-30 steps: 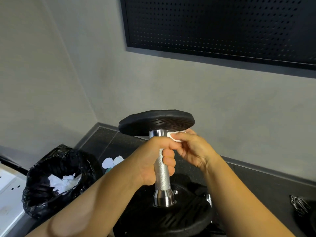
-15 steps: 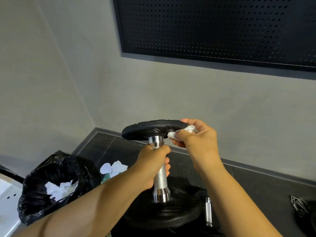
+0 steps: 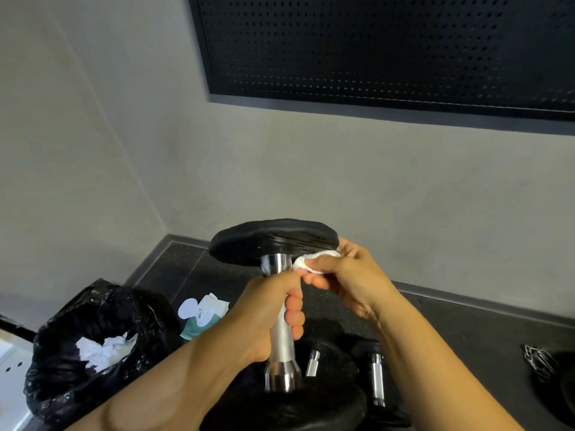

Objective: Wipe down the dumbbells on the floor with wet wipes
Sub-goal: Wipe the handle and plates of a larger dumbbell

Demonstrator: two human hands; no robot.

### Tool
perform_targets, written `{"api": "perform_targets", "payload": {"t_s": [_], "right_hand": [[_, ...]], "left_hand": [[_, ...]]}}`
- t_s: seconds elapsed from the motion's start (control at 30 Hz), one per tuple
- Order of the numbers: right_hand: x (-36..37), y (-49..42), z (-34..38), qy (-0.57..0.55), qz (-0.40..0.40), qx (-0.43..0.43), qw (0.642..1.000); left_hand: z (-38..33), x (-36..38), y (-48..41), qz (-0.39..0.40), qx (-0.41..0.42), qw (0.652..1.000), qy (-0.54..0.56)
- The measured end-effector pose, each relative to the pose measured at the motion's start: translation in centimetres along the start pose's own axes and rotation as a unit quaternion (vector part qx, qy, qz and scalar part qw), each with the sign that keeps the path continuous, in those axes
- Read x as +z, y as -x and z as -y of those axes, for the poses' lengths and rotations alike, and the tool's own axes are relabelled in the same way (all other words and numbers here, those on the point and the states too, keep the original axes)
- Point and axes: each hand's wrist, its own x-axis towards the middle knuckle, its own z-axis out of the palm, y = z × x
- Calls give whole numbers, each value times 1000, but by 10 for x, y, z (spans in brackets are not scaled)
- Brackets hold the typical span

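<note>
A dumbbell (image 3: 281, 346) with a knurled silver handle and black round plates stands upright in front of me. My left hand (image 3: 270, 309) grips the handle just below the upper plate (image 3: 273, 241). My right hand (image 3: 345, 275) pinches a crumpled white wet wipe (image 3: 306, 262) and presses it against the underside of the upper plate, next to the chrome collar. The lower plate (image 3: 311, 409) is partly hidden by my forearms.
A black rubbish bag (image 3: 84, 346) with used white wipes stands at the left. A wet wipe pack (image 3: 202, 315) lies on the dark floor behind it. More dumbbells (image 3: 376, 377) lie on the floor beyond. A metal clip (image 3: 538, 362) lies at the right. Grey walls close the corner.
The wipe in my right hand has slid along the underside of the upper plate, out to the rim and back toward the collar. My left hand has kept its grip on the handle.
</note>
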Motion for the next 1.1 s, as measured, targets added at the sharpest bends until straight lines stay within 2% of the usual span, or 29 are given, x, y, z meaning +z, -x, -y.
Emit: {"api": "perform_targets", "payload": {"t_s": [0.23,0.33,0.47,0.6,0.67,0.73,0.87,1.1], "right_hand": [[-8,-4,-6,-38,-20,-2,999],[-5,-1,-1,-7,-69,-33,997],[5,8,11,28,-156,-105,982],[14,10,14,190,-231,-176,938],[18,13,13,220,-239,-197,925],[19,15,13,200,-229,-200,931],[20,15,22,-2,-122,-115,986],[6,0,24,30,15,-15,999]], "left_hand": [[-9,2,2,74,-41,995,57],[-11,-1,1,85,-64,991,84],[-8,-1,-4,51,-50,996,52],[-2,4,-11,-15,10,1000,-19],[0,9,-14,-48,54,996,-44],[1,13,-15,-63,76,995,-29],[-4,13,-13,-55,54,997,-20],[-2,7,-7,39,-11,999,30]]}}
